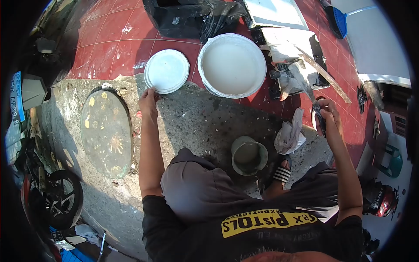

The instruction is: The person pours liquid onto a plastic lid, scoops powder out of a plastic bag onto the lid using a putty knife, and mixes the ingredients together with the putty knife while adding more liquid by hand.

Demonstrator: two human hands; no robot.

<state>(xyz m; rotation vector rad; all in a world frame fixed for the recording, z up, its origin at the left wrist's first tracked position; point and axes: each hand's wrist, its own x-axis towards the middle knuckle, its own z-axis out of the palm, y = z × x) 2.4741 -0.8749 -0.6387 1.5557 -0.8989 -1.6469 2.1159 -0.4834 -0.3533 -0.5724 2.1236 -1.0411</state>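
At the near edge of a round white bucket lid (166, 71), my left hand (149, 104) has its fingers closed on the rim. The lid lies on the border of the red tiles and the concrete. Right of it stands a wide white bucket (232, 65) holding a pale, smooth liquid. Over on the right, my right hand (331, 118) is wrapped round a dark-handled tool (321, 120); its exact kind is unclear. A pale curved edge shows beside the handle. Just beyond that hand, a paint-smeared blade-like piece (302, 78) rests among other tools.
A small grey-green bucket (248, 156) stands near my foot, beside a crumpled white plastic bag (290, 135). Black plastic (192, 19) lies at the back. A wooden stick (327, 76) crosses a white-smeared box. A round stone slab (106, 135) and motorcycle wheel (63, 198) are left.
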